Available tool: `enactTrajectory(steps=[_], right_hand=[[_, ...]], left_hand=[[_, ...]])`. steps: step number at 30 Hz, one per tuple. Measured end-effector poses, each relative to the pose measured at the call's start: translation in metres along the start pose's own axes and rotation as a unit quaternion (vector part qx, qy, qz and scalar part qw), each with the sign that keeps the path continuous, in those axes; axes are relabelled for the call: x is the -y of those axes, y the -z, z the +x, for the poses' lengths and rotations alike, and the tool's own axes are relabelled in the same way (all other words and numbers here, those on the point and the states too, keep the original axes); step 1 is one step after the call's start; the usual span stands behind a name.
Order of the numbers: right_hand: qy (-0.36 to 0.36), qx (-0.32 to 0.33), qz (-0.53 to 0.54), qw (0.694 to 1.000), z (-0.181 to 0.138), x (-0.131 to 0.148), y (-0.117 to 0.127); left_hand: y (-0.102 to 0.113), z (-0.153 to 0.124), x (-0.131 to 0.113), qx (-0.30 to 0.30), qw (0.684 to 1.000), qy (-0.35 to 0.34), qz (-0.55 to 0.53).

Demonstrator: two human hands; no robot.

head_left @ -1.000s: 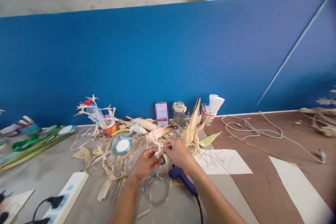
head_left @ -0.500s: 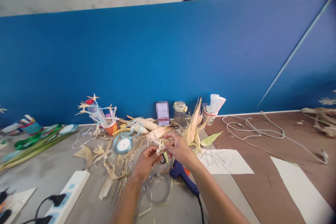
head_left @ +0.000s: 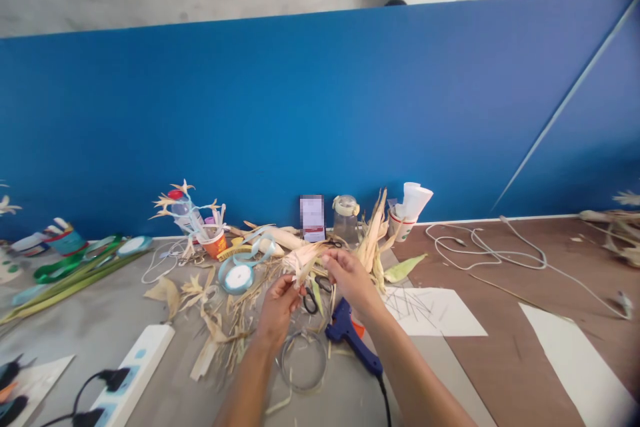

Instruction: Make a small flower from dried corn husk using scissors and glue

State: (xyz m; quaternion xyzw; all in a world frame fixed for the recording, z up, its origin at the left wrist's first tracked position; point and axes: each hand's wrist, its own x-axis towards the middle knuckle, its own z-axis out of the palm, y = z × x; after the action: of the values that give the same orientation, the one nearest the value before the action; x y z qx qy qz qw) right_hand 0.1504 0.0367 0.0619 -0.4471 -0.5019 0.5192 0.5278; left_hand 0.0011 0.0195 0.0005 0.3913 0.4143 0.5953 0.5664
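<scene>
Pinched in the fingers of my left hand (head_left: 279, 307) is a small pale piece of corn husk (head_left: 299, 273). My right hand (head_left: 353, 280) is closer to the back, thumb and fingertips pressed together beside the husk; what lies between them is too small to make out. Beneath the hands lie black-handled scissors (head_left: 311, 301), partly covered. A blue glue gun (head_left: 350, 333) rests below my right wrist, and a coil of wire (head_left: 304, 361) lies between my forearms. Dried husks (head_left: 367, 240) are heaped behind the hands.
A light blue ribbon spool (head_left: 237, 277), an orange cup (head_left: 214, 244) and a phone (head_left: 313, 217) stand behind. Right of them are a glass jar (head_left: 345, 219) and white paper (head_left: 440, 313) with thin wires. A power strip (head_left: 135, 367) lies front left, cables (head_left: 500, 255) right.
My hands have moved apart: the right has drawn away to the upper right from the husk piece, which stays in the left. More of the scissors shows. The whole view has shifted slightly.
</scene>
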Motion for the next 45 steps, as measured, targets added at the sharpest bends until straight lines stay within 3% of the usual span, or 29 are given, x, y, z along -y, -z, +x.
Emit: enactTrajectory(steps=[7,13,20,26,31,36,40,45], right_hand=[[0.007,0.04,-0.069,0.997,0.004,-0.017,-0.006],[0.031,0.079,-0.135,0.987,0.003,-0.025,-0.009],[0.02,0.098,-0.095,0.99,0.003,-0.038,-0.017],[0.04,0.046,-0.16,0.985,0.005,-0.041,-0.018],[0.034,0.051,-0.171,0.983,0.002,-0.035,-0.018],[0.044,0.017,-0.213,0.976,0.005,-0.03,-0.01],[0.045,0.052,-0.327,0.943,0.003,-0.029,-0.008],[0.023,0.067,-0.532,0.844,-0.007,-0.033,-0.016]], left_hand=[[0.0,0.003,0.007,-0.028,1.0,-0.012,0.001],[-0.001,0.003,0.011,-0.083,0.99,-0.053,0.098],[-0.01,-0.005,0.011,-0.074,0.982,-0.094,0.148],[-0.011,-0.007,0.014,-0.068,0.981,-0.103,0.146],[-0.011,-0.007,0.015,-0.059,0.98,-0.11,0.152],[-0.006,-0.006,0.012,-0.114,0.974,-0.11,0.164],[0.0,-0.004,0.009,-0.138,0.969,-0.111,0.169],[0.007,0.001,0.01,-0.139,0.967,-0.121,0.174]])
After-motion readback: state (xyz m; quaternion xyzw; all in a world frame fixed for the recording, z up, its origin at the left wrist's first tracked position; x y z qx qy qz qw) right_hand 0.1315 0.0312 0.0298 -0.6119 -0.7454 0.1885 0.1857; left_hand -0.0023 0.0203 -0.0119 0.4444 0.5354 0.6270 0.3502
